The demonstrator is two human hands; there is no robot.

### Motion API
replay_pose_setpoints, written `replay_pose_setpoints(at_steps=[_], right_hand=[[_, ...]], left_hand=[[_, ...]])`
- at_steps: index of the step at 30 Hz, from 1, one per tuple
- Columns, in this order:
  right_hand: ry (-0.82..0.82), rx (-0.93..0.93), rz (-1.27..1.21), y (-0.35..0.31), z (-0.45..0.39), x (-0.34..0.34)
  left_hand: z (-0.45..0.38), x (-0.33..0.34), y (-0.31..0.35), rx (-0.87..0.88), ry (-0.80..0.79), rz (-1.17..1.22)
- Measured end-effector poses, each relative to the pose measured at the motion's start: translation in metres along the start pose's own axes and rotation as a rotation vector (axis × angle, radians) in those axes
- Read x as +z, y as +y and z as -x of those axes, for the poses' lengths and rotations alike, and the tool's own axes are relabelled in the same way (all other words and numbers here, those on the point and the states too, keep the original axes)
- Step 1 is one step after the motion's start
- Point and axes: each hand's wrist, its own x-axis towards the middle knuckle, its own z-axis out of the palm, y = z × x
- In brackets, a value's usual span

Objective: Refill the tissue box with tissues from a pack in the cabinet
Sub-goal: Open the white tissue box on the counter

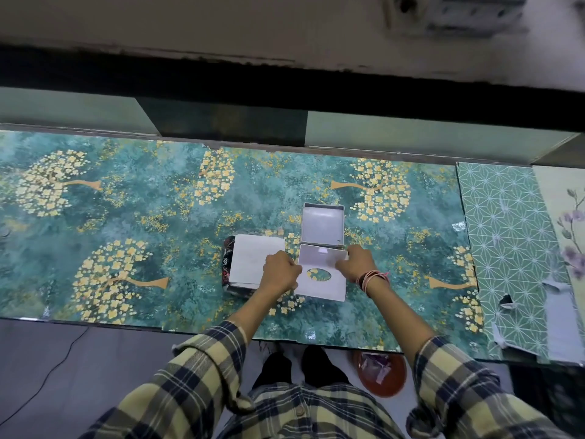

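A white tissue box base lies open and empty on the green flowered table. Just in front of it is the white lid with an oval slot, underside up. My left hand grips the lid's left edge and my right hand grips its far right corner. To the left sits a stack of white tissues in a dark patterned pack, partly hidden by my left hand.
The green flowered table cover ends at a near edge above the grey floor. A green geometric-patterned sheet lies at the right. A red bin stands on the floor by my feet. A black cable runs at the lower left.
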Motion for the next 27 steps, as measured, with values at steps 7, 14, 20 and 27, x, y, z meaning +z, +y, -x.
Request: replay_pose_setpoints(at_steps=[7,14,20,27], right_hand=[[0.124,-0.072,-0.016,0.002,-0.005,0.002],[0.242,-0.146,0.025,-0.004,0.006,0.01],[0.29,-0.455,0.176,-0.054,0.04,0.039],[-0.024,-0.258,-0.001,-0.105,0.049,0.089]], left_hand=[[0.001,0.005,-0.002,-0.016,0.012,0.094],[0.003,0.002,-0.013,-0.029,0.117,0.167],[0.01,-0.031,-0.03,-0.09,0.35,0.153],[0.012,-0.056,-0.066,-0.202,0.423,0.141]])
